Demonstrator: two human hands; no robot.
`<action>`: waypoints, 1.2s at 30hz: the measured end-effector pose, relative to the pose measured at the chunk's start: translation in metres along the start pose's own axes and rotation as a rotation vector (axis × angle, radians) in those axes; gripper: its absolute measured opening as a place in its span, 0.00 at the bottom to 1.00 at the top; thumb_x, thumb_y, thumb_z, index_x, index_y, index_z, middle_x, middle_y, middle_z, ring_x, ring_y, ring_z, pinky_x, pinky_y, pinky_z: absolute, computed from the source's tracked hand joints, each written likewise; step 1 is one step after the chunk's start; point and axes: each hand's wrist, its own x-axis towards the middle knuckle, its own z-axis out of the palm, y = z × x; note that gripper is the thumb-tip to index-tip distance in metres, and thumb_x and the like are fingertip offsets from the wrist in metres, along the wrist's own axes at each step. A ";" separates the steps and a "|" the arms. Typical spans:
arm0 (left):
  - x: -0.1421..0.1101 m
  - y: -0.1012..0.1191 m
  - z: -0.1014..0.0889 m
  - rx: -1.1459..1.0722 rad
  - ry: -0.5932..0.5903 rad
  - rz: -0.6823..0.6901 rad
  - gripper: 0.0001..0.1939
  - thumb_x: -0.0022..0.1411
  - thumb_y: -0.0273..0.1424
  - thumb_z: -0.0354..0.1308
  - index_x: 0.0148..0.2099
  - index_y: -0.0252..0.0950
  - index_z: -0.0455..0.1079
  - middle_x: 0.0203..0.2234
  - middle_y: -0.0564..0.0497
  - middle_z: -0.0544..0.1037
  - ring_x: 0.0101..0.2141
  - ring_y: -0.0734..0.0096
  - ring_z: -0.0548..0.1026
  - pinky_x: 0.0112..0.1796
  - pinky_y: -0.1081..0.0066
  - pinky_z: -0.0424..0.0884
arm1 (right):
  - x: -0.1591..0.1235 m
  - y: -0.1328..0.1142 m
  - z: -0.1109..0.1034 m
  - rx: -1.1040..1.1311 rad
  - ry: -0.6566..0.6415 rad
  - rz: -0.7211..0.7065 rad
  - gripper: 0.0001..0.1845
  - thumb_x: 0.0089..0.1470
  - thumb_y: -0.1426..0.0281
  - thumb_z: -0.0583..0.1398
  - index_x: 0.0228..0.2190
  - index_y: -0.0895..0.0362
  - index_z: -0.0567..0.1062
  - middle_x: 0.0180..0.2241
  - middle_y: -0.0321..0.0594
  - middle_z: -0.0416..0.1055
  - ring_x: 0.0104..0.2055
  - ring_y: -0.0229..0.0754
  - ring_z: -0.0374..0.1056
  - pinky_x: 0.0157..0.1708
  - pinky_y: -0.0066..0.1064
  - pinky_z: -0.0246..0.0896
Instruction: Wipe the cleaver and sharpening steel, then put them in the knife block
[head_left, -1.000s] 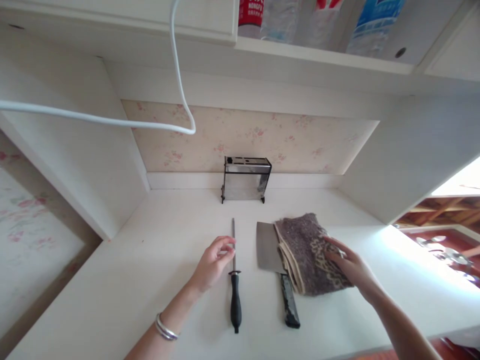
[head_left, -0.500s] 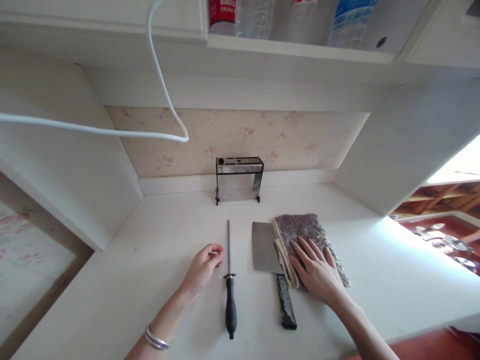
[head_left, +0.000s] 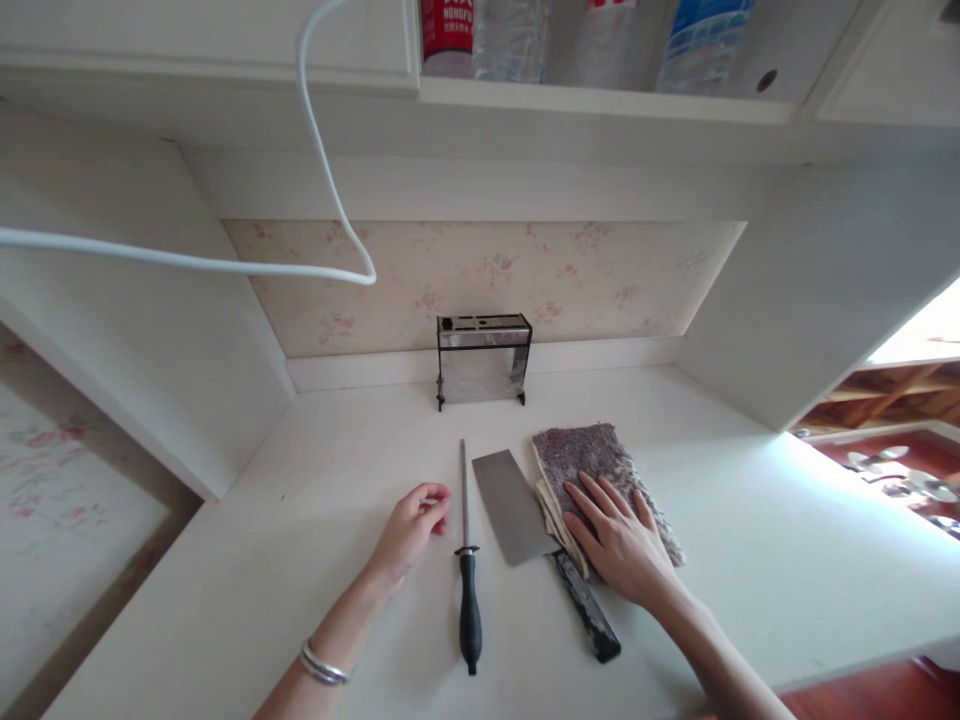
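Observation:
My right hand [head_left: 619, 535] lies flat on a folded brown towel [head_left: 581, 445], its fingers spread. Touching the towel's left edge is a cleaver [head_left: 512, 505]; its blade points up and left, and its worn black handle slants toward the lower right. Left of the cleaver lies a sharpening steel [head_left: 469, 610], with a thin metal rod and a black handle pointing toward me. My left hand [head_left: 411, 530] rests beside the rod without touching it. Its fingers are curled in loosely, and nothing shows in them. A silver bangle circles that wrist.
A knife block [head_left: 484, 330] with clear sides and a black frame stands at the back of the white counter [head_left: 360, 430]. Bottles [head_left: 510, 40] sit on a shelf overhead. A white cable [head_left: 322, 160] hangs across the upper left. Side panels flank the counter.
The towel has slid a little left under my right hand. The cleaver has turned, its blade swinging left toward the steel and its handle end moving right. My left hand is nearly still.

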 end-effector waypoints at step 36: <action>-0.008 0.004 -0.007 0.028 -0.134 -0.019 0.14 0.56 0.39 0.56 0.40 0.35 0.71 0.29 0.51 0.72 0.26 0.72 0.68 0.30 0.71 0.64 | -0.009 -0.026 -0.086 -0.127 -0.517 -0.715 0.24 0.46 0.81 0.50 0.42 0.47 0.69 0.29 0.37 0.74 0.31 0.45 0.72 0.28 0.31 0.53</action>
